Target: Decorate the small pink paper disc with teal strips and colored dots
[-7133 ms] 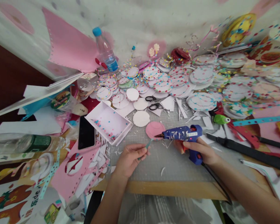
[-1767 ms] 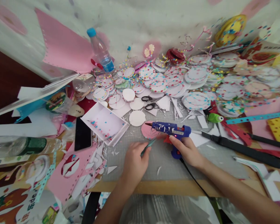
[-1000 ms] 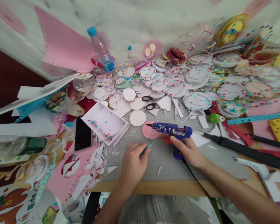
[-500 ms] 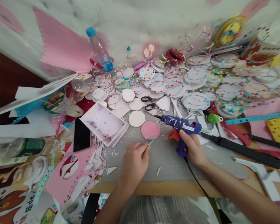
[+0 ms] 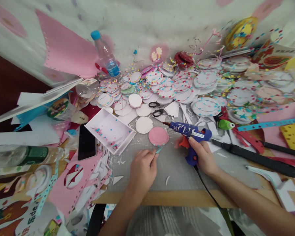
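Observation:
My right hand (image 5: 203, 155) is wrapped round the handle of a blue hot glue gun (image 5: 186, 129), fingers at its orange trigger. The gun's nozzle points left, above and to the right of a pink paper disc (image 5: 158, 136). My left hand (image 5: 144, 168) is closed in a pinch on a thin light-blue strip (image 5: 159, 149), whose tip reaches the disc's lower edge; its other end is hidden in my fingers. Small coloured dots sit along that lower edge. A white paper disc (image 5: 144, 125) lies just beyond the pink one.
Left of the discs stands a white open box (image 5: 110, 129) with confetti pieces, beside a black phone (image 5: 87, 142). Black scissors (image 5: 158, 112) lie behind. Decorated round discs (image 5: 206, 106) pile along the back. To the right is a black-handled tool (image 5: 258, 157). The gun's cord (image 5: 206, 188) runs off the table edge.
Almost nothing differs. Both hands, the glue gun and the strip keep their places; the view has shifted only very slightly.

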The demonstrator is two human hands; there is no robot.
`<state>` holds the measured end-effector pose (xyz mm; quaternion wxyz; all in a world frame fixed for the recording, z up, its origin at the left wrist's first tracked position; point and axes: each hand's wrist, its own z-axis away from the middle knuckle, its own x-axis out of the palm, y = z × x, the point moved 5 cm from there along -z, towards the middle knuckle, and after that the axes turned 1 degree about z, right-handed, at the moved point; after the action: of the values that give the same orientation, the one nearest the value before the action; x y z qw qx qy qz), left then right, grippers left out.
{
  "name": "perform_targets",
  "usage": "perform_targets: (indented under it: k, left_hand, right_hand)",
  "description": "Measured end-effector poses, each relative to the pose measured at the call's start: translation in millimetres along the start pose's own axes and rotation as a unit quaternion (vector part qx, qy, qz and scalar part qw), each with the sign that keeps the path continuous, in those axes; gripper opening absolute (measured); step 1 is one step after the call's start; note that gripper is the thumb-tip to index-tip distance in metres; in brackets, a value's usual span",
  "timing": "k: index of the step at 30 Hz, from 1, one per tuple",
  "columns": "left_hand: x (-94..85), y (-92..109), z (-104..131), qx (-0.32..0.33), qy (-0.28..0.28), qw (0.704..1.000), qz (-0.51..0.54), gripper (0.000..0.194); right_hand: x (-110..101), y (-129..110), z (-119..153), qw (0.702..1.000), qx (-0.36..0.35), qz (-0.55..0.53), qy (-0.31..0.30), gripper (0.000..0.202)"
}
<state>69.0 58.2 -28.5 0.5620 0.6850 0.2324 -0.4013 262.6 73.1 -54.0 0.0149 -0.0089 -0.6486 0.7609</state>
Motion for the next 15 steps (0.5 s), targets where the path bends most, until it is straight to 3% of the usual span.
perform_targets:
  k: [9,15]
  left_hand:
    - [-8.6,4.3,9.7,0.061,0.019,0.998,0.029,0.021]
    - [-14.9,-0.7,21.5,0.061,0.024,0.995,0.077,0.019]
  right_hand:
    - [-3.5,2.4,3.3,1.0,-0.015,-0.021,0.006,0.041]
    - [-13.1,-17.1,20.5,0.996,-0.069,0.06,-0.01,0.034]
